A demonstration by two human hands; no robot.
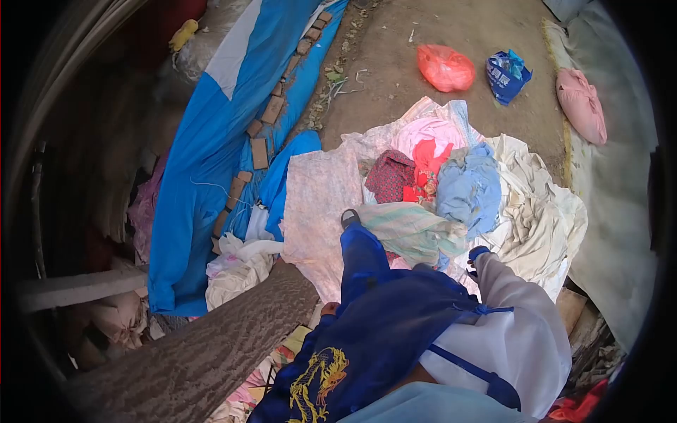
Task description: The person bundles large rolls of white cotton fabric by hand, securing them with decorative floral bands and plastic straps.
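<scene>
My left hand (329,309) shows only in small part past the blue sleeve, close beside the brown log; its fingers are mostly hidden. At the end of the white sleeve with a dark blue cuff, my right hand (472,266) is small and partly covered, low over the clothes pile; I cannot tell what it holds. Just ahead lie a pale green striped cloth (416,229), a crumpled light blue garment (471,192) and a dark red patterned cloth (390,176). Cream fabric (539,211) spreads to the right. Under them is a pink printed sheet (321,204).
A rough log (211,345) lies at lower left, near a blue tarp (194,204) weighted with bricks (259,153). On the dirt ground sit a red plastic bag (446,68) and a blue bag (508,76). A pink bundle (581,106) rests on the grey sheet (620,176).
</scene>
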